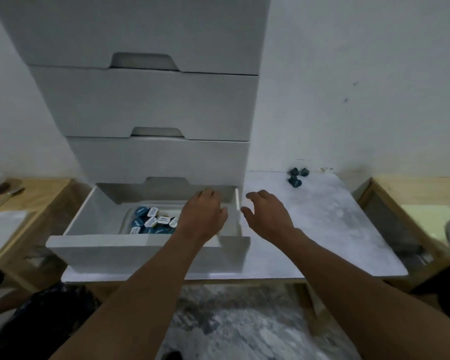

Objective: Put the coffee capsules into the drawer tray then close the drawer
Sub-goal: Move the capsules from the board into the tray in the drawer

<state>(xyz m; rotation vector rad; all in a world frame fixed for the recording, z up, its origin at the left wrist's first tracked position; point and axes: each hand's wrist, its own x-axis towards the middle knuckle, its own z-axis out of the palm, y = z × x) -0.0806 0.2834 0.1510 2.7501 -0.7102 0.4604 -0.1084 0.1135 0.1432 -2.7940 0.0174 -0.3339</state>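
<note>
The bottom drawer (146,252) of a white drawer unit stands pulled out. Inside it a clear tray (126,219) holds several blue coffee capsules (151,220) with white lids. My left hand (204,216) hovers over the drawer's right part, fingers bent downward; whether it holds a capsule is hidden. My right hand (266,216) floats just right of the drawer's side wall, fingers loosely spread, holding nothing. Three blue capsules (296,176) lie on the white marble tabletop (335,229) at the back, near the wall.
The drawer unit (151,100) has three shut drawers above the pulled-out one. Wooden furniture flanks the marble table: on the left a white board (5,229) and metal utensils, on the right a pale container (424,216). A patterned floor lies below.
</note>
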